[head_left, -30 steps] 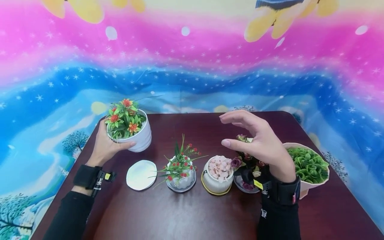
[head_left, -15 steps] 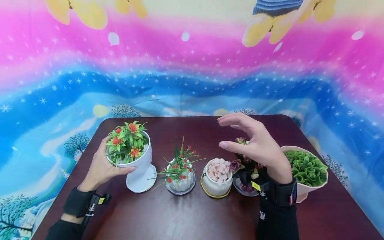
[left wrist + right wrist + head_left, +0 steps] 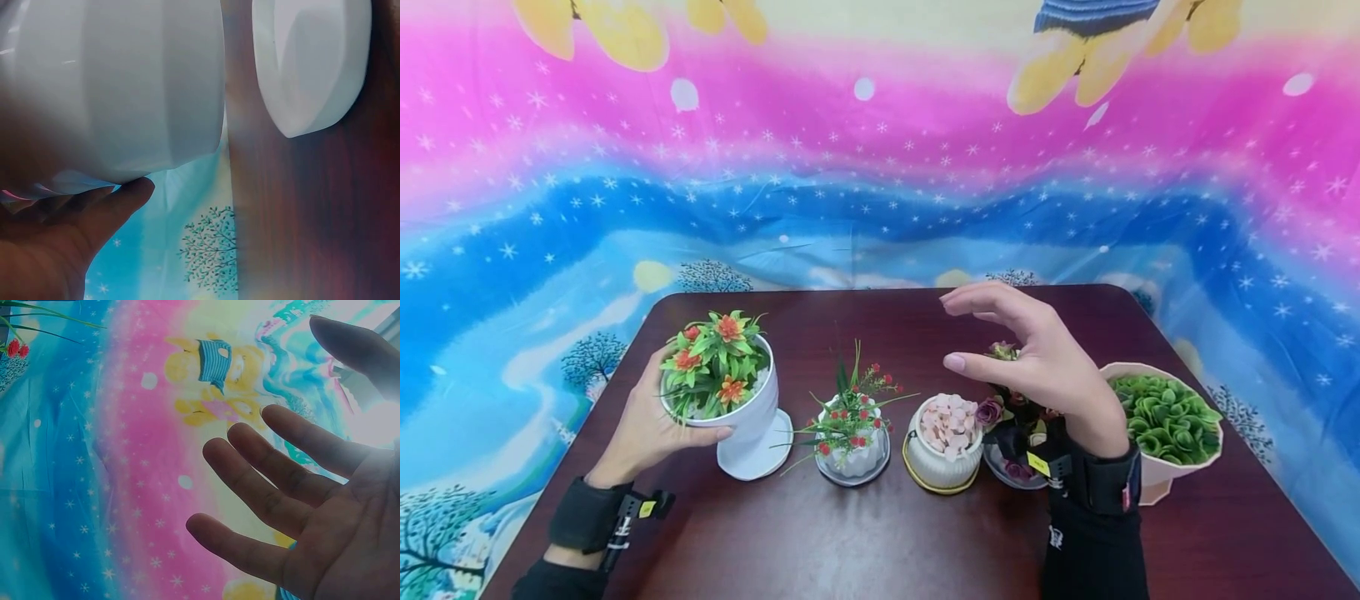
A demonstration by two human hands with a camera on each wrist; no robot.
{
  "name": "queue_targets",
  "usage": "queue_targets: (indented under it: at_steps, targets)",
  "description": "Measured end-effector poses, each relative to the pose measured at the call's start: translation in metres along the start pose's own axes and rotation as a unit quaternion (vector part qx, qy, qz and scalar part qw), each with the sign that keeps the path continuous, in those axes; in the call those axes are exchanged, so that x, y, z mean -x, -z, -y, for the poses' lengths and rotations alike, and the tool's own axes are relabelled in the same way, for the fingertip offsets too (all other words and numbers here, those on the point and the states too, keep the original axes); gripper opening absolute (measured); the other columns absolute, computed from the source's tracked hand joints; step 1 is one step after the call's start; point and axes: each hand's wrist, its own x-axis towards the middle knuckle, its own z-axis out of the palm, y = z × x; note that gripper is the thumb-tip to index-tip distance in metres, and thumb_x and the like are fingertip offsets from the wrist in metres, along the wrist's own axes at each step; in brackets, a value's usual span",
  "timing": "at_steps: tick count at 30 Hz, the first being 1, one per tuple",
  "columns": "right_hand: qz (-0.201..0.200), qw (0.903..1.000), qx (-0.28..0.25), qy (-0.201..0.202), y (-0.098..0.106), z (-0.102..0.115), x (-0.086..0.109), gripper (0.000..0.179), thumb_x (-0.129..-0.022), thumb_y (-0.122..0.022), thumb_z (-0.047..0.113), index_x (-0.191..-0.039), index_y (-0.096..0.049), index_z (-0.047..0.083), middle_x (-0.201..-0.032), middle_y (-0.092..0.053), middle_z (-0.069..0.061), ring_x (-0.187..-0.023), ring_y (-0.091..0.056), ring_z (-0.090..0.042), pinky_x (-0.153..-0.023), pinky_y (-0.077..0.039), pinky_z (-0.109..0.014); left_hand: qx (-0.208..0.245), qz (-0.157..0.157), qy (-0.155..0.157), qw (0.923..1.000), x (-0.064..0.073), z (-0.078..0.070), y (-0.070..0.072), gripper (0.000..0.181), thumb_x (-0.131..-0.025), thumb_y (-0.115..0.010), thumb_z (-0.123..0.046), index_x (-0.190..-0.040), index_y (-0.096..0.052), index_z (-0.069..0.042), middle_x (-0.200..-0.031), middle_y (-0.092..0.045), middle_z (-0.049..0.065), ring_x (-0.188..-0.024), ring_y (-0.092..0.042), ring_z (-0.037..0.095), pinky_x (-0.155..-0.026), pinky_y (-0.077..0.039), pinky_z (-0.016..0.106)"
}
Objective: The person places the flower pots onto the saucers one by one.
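My left hand [image 3: 643, 417] grips a white flowerpot [image 3: 751, 414] by its side, thumb along the near wall. Orange flowers and green leaves [image 3: 718, 367] fill the pot, which tilts slightly. In the left wrist view, the pot [image 3: 125, 81] hangs apart from a white saucer [image 3: 312, 69] on the table; the head view shows that saucer [image 3: 760, 458] partly behind the pot. Raised over the dark roses [image 3: 992, 410], my right hand [image 3: 1037, 362] holds nothing. Its fingers [image 3: 256, 494] are spread and only lightly bent in the right wrist view.
Along the brown table [image 3: 850, 550] stand a small pot with red flowers [image 3: 850, 437], a cream pot with pink petals [image 3: 951, 437] and, at the right, a footed pot with green leaves [image 3: 1165, 421]. A printed cloth [image 3: 880, 192] hangs behind the table.
The left hand has lowered the flowerpot toward the near side, so it now overlaps the saucer in the head view. The right hand stays raised with barely any movement.
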Motion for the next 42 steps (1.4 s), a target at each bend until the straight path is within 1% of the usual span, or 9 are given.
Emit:
queue_targets:
  at_steps: [8,13,16,20,23,26,33,42]
  targets:
    - [0.001,1.0,0.002,0.001,0.0,0.0,0.0,0.052,-0.088,-0.085,0.0,-0.137,-0.069,0.012,-0.141,-0.065,-0.009,-0.136,-0.057,-0.015,-0.118,-0.04,-0.028,0.014,0.01,-0.005,0.9998,0.004,0.006,-0.005,0.128,-0.059,-0.102,-0.006,-0.166,-0.032,-0.018,-0.151,-0.053,0.01,-0.125,-0.05,-0.004,-0.098,-0.039,0.012]
    - [0.004,1.0,0.004,0.001,-0.002,-0.001,0.0,0.053,-0.088,-0.085,0.0,-0.137,-0.069,0.012,-0.14,-0.066,-0.005,-0.135,-0.057,-0.015,-0.117,-0.04,-0.028,0.017,0.019,-0.007,0.9997,0.006,0.007,-0.008,0.128,-0.06,-0.102,-0.006,-0.166,-0.032,-0.017,-0.151,-0.053,0.011,-0.125,-0.051,-0.003,-0.099,-0.04,0.011]
    - [0.007,0.9999,-0.001,0.008,-0.002,-0.001,0.0,0.053,-0.087,-0.086,-0.001,-0.136,-0.069,0.012,-0.14,-0.066,-0.004,-0.135,-0.057,-0.015,-0.117,-0.041,-0.028,0.012,0.025,-0.001,0.9996,0.008,0.008,-0.009,0.127,-0.061,-0.102,-0.008,-0.166,-0.031,-0.015,-0.151,-0.054,0.013,-0.124,-0.05,-0.004,-0.098,-0.04,0.011]
    - [0.01,0.9998,-0.01,0.017,-0.003,-0.001,0.0,0.054,-0.086,-0.085,-0.003,-0.135,-0.069,0.012,-0.14,-0.066,-0.007,-0.136,-0.057,-0.017,-0.116,-0.042,-0.029,0.011,0.028,0.001,0.9995,0.009,0.009,-0.009,0.126,-0.06,-0.103,-0.009,-0.165,-0.032,-0.015,-0.15,-0.055,0.014,-0.124,-0.05,-0.004,-0.098,-0.04,0.011]
    - [0.011,0.9996,-0.016,0.02,-0.003,0.0,-0.001,0.053,-0.086,-0.085,-0.004,-0.135,-0.07,0.011,-0.139,-0.066,-0.011,-0.136,-0.057,-0.017,-0.116,-0.042,-0.029,0.014,0.028,-0.008,0.9995,0.008,0.009,-0.009,0.127,-0.059,-0.103,-0.008,-0.165,-0.034,-0.016,-0.149,-0.055,0.01,-0.125,-0.05,-0.003,-0.099,-0.039,0.011]
    - [0.01,0.9995,-0.018,0.021,-0.004,0.0,-0.001,0.053,-0.085,-0.085,-0.005,-0.134,-0.07,0.01,-0.138,-0.066,-0.013,-0.135,-0.058,-0.017,-0.116,-0.042,-0.029,0.019,0.032,-0.015,0.9992,0.008,0.01,-0.008,0.128,-0.059,-0.103,-0.006,-0.165,-0.033,-0.018,-0.149,-0.053,0.008,-0.126,-0.051,-0.003,-0.099,-0.039,0.011]
    - [0.012,0.9995,-0.018,0.024,-0.005,0.0,-0.002,0.054,-0.085,-0.086,-0.005,-0.134,-0.07,0.009,-0.137,-0.067,-0.006,-0.134,-0.059,-0.017,-0.116,-0.042,-0.029,0.019,0.043,-0.011,0.9988,0.011,0.012,-0.01,0.129,-0.058,-0.104,-0.007,-0.165,-0.033,-0.017,-0.15,-0.053,0.009,-0.126,-0.05,-0.004,-0.099,-0.04,0.01]
    - [0.012,0.9995,-0.016,0.026,-0.005,0.001,-0.002,0.054,-0.085,-0.086,-0.005,-0.134,-0.07,0.01,-0.136,-0.068,0.0,-0.132,-0.06,-0.017,-0.115,-0.043,-0.029,0.015,0.057,-0.004,0.9983,0.012,0.014,-0.012,0.125,-0.061,-0.104,-0.01,-0.164,-0.033,-0.017,-0.15,-0.055,0.012,-0.125,-0.05,-0.003,-0.098,-0.041,0.011]
